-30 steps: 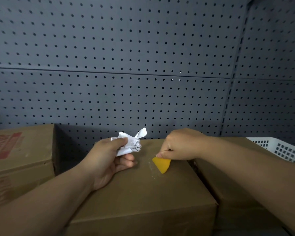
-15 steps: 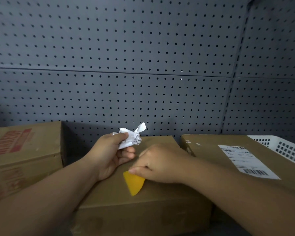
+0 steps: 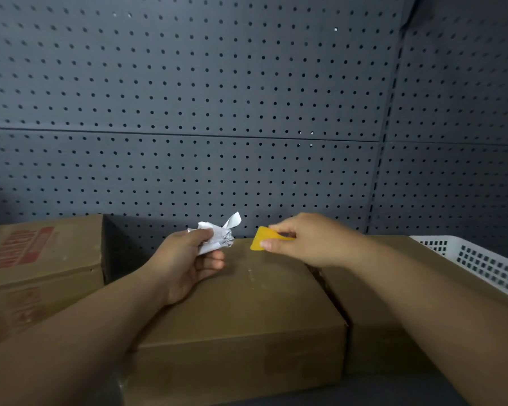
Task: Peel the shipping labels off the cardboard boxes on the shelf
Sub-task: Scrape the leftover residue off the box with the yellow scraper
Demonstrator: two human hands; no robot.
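Left hand [image 3: 185,259] curls its fingers round a crumpled white label [image 3: 217,237], a creased paper wad, over the far end of the middle cardboard box [image 3: 247,306], matte brown and flat-topped. Right hand [image 3: 305,241] pinches a smooth yellow wedge-shaped scraper [image 3: 261,241] between thumb and fingertips, near that far edge. Red-printed box [image 3: 41,253] at left, plain box [image 3: 379,332] at right, white lattice basket [image 3: 481,265] beyond it, grey pegboard [image 3: 217,112] behind.

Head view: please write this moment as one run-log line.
left hand: grips crumpled label | right hand: pinches yellow scraper | middle box: no label visible on top
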